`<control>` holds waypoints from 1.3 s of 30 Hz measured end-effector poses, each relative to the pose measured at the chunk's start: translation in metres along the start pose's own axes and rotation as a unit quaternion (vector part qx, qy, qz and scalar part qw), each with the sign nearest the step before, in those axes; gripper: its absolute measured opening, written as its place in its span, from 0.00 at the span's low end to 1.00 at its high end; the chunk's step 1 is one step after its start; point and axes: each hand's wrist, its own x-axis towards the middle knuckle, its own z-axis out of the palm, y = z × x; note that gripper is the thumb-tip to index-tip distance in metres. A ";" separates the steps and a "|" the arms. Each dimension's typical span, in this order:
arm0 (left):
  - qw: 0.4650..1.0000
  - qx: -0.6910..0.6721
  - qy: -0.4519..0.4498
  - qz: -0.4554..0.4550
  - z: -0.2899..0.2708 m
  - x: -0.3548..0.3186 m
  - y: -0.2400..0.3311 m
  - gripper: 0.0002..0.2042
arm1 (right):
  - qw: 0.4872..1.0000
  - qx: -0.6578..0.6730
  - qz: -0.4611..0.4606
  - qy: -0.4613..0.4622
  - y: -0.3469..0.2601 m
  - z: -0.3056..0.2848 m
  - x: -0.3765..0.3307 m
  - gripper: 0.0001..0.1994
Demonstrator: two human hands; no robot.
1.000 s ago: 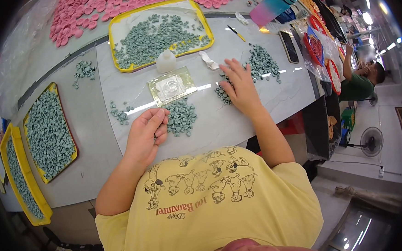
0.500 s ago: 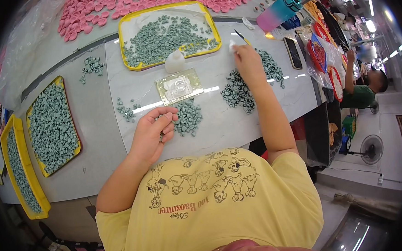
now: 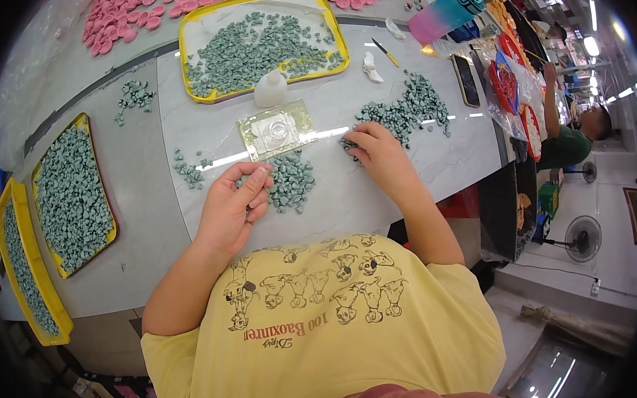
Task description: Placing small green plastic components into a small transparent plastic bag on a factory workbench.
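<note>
Workshop, white-grey marbled tabletop (image 3: 334, 216); 1 co-worker in a green shirt (image 3: 567, 147) and 2 round standing fans (image 3: 582, 238) off right. Pink disc-shaped pieces (image 3: 129, 24) spread along the far side, too many to count. 3 yellow-rimmed trays (image 3: 184, 58) of small glossy green stone-like pieces (image 3: 258, 46): 1 at back, 2 at left. 4 loose heaps of the green pieces on the table, the right-hand heap biggest. 1 white squat plastic bottle (image 3: 271, 92), 1 pale-green see-through rectangular pad (image 3: 300, 116) just in front of it, 2 crumpled white tissues (image 3: 372, 68), 1 yellow-handled slim knife (image 3: 390, 57), 1 black phone (image 3: 466, 80), 1 teal-to-pink drinking bottle (image 3: 439, 20).

2 hands, apart. Left hand (image 3: 238, 196): beside the middle heap, fingers curled, thumb pressed to them; can't tell what's pinched. Right hand (image 3: 379, 151): palm down, fingers bent, tips at green pieces by the right heap; grip can't be told.
</note>
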 end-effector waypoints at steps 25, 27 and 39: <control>1.000 0.005 -0.002 -0.016 0.105 0.006 -0.050 0.07 | 0.193 0.888 -0.371 -0.190 -0.076 -0.156 -0.047 0.27; 1.000 0.004 -0.001 -0.014 0.106 0.004 -0.051 0.07 | 0.188 0.891 -0.361 -0.201 -0.074 -0.158 -0.050 0.27; 1.000 0.008 -0.006 0.001 0.119 -0.005 -0.061 0.07 | 0.195 0.878 -0.377 -0.222 -0.076 -0.174 -0.058 0.28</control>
